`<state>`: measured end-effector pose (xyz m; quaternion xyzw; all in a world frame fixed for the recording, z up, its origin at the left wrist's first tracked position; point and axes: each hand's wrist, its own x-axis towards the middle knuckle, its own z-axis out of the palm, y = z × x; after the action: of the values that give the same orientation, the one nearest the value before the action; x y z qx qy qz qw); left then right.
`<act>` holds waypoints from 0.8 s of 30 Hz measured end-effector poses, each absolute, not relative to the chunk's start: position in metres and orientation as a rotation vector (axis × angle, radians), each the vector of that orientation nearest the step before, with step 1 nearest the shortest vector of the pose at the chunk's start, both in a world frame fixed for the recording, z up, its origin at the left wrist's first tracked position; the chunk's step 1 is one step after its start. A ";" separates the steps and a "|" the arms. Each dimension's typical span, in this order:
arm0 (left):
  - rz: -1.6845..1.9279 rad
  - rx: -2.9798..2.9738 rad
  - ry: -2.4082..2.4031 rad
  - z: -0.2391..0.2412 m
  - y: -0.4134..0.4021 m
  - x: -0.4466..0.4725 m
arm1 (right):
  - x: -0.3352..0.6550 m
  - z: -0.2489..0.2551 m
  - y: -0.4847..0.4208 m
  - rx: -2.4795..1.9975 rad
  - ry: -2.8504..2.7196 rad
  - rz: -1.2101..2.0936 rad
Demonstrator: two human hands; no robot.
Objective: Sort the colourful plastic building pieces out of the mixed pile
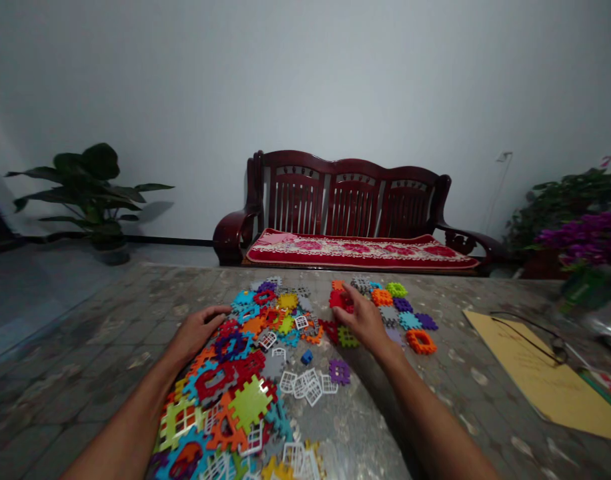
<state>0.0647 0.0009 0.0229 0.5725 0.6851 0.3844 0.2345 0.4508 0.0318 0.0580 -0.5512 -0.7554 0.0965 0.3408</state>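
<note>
One red piece (337, 299) is lying on the surface (120, 353), between the parted fingers of the right hand (366, 320), grip unclear; the left hand (198, 333), loosely open, seemingly empty, is resting beside the pile (235, 370). Likely light and stiff, the piece is offering notched edges for pinching.

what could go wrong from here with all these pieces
The left hand, beside the heap, could knock pieces loose. The right hand, at a red piece, might nudge the separate pieces on its right out of place. The white window frames overlap, so they may catch together.
</note>
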 end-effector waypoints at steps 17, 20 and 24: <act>1.044 1.572 1.854 0.009 0.006 0.056 | 0.475 0.058 0.113 -1.627 -2.336 0.134; 1.030 1.585 1.852 0.009 0.006 0.056 | 0.473 0.059 0.113 -1.645 -2.352 0.118; 1.035 1.590 1.873 0.014 0.004 0.058 | 0.472 0.060 0.113 -1.656 -2.343 0.129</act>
<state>0.0584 0.0037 0.0135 0.5797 0.6827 0.3772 0.2358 0.4721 0.1135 0.0600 -0.5713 -0.8085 0.0444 0.1342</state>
